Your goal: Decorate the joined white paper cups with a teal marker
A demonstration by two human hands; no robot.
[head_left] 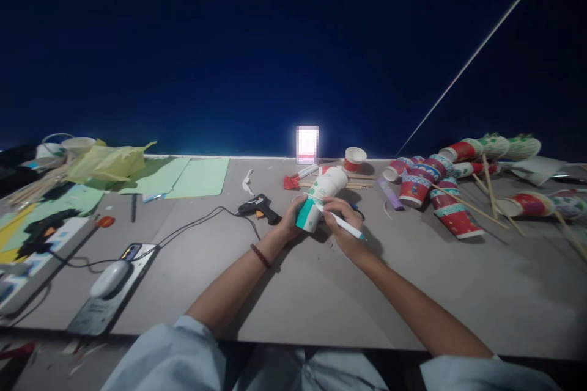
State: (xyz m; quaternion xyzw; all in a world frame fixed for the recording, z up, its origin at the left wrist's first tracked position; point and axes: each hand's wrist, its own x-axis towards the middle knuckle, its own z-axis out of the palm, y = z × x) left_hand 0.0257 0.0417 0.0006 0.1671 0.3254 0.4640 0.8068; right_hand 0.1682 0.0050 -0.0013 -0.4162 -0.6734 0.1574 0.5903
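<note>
On a grey tabletop [293,293] under a dark blue wall, our left hand [290,220] grips stacked white-and-teal paper cups [321,198]; our right hand [343,220] pinches a white pen [342,225] against them, right of a black glue gun [259,208].

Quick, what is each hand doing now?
Left hand: closed around the stacked paper cups.
Right hand: closed on a white pen, tip at the cups.
</note>
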